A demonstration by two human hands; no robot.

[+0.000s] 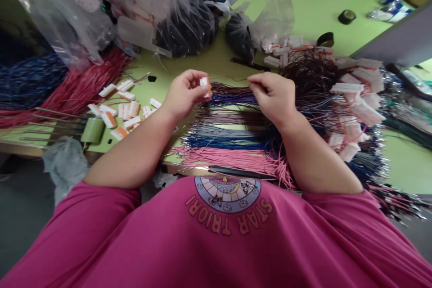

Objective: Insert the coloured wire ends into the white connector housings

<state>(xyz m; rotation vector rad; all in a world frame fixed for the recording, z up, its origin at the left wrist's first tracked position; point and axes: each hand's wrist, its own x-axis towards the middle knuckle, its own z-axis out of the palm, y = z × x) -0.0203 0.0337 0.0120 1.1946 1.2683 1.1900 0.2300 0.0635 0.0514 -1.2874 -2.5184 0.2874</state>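
Observation:
My left hand (191, 87) is closed on a small white-and-orange plastic connector (204, 83), held up between thumb and fingers. My right hand (275, 92) pinches at about the same height, a short way to the right. A thin dark wire (232, 77) runs to its fingertips; the pinched end itself is hidden. Below and between both hands lie sorted bundles of wires: brown (232, 118), blue (226, 143) and pink (232, 158), with metal tips at their left ends. Loose white-and-orange connectors (131, 110) are scattered left of my left forearm.
At the right, white connectors (366, 110) sit on a heap of wired bundles. Plastic bags (189, 22) stand at the back. Red wires (91, 81) and a green cylinder with metal rods (92, 130) lie left. A black tape roll (347, 17) is at back right.

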